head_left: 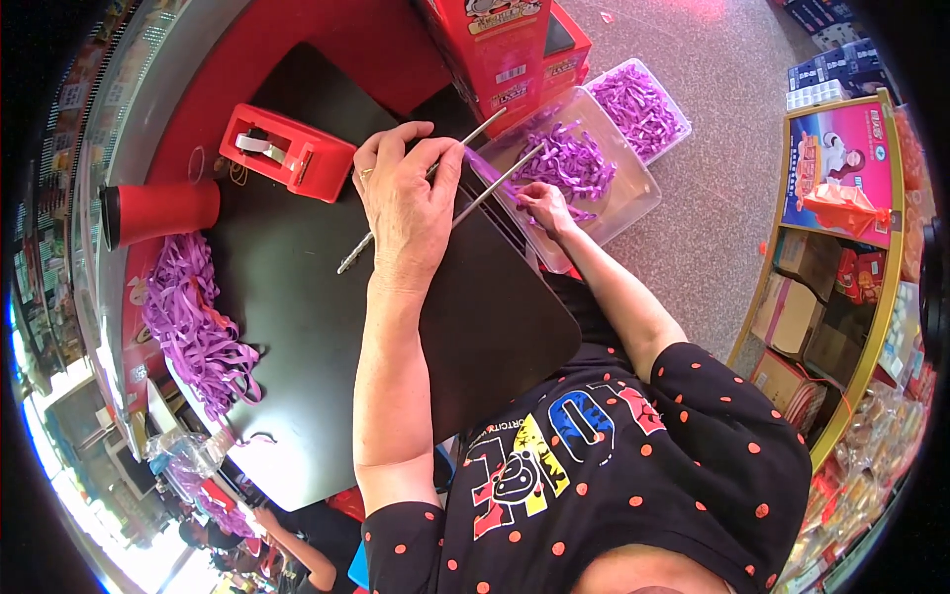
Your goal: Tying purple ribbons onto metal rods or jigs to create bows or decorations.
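My left hand [408,198] is closed around a long metal rod [348,260] that lies slanted over the black tabletop [297,327]. A second metal rod [500,180] runs beside it toward a clear plastic tray [633,198] holding purple ribbon pieces [569,160]. My right hand [546,206] reaches into that tray and pinches a purple ribbon strip at its near edge.
A red tape dispenser [287,148] and a red cup [158,210] sit at the table's far left, with a heap of purple ribbon loops [193,327] beside them. A second ribbon tray [641,104], red boxes [500,45] and a shelf of goods [841,247] stand nearby.
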{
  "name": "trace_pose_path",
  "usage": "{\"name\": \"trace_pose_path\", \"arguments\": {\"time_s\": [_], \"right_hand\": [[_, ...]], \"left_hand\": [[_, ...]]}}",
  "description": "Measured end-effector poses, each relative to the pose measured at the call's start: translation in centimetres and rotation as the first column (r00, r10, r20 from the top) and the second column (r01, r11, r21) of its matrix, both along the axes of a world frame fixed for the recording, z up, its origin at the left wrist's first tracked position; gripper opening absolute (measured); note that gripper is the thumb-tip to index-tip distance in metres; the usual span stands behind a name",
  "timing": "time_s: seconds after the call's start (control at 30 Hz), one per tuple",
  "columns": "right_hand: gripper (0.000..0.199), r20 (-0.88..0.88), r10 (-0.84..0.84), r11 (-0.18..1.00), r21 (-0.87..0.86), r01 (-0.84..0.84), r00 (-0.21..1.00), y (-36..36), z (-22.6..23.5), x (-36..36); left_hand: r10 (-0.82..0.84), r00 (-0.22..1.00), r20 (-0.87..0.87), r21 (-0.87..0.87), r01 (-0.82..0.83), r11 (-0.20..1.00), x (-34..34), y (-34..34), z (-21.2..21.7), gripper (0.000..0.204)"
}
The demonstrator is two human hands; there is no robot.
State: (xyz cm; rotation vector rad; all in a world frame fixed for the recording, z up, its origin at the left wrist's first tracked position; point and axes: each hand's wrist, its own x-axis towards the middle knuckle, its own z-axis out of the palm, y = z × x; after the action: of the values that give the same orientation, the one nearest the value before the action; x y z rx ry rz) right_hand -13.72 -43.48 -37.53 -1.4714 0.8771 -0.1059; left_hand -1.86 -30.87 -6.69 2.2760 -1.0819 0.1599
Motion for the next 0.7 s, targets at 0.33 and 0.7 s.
{"name": "trace_pose_path", "arguments": {"time_s": [0.33,0.7], "right_hand": [[0.009,0.033,-0.091,0.808,0.587,0.055,0.995,-0.4,0.9,-1.2],[0.016,0.256,0.218,0.95,-0.278,-0.144,0.942,0.4,1.7,-4.8]], "left_hand": [[0.009,1.0,0.009,0.001,-0.009,1.0,0.0,0.1,-0.1,0.013],[-0.005,0.999,0.038,-0.004,0.005,1.0,-0.1,0.2,-0.1,0.015]]}}
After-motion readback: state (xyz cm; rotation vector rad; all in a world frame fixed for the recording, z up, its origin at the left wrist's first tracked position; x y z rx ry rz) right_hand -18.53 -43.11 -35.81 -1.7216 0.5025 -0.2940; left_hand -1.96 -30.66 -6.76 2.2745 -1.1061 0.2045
